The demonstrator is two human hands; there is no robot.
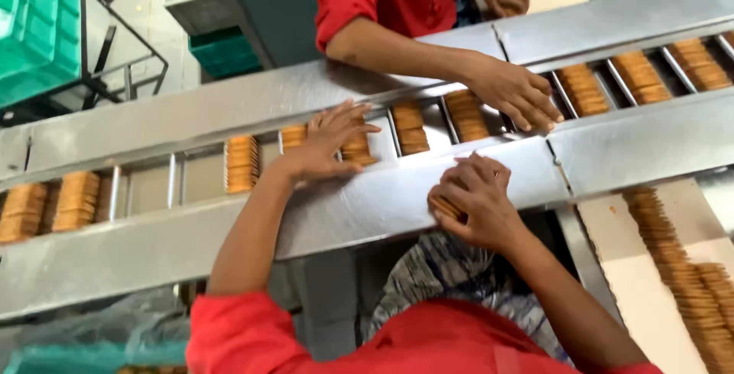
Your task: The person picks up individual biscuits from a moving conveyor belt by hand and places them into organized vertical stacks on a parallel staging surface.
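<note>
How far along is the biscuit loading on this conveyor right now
Done: several conveyor slots already hold biscuit stacks. In hand: the left hand presses a stack into a slot, the right hand grips a few biscuits, and a co-worker's hand reaches in from across. Left: empty slots and a long biscuit row waiting at lower right.
</note>
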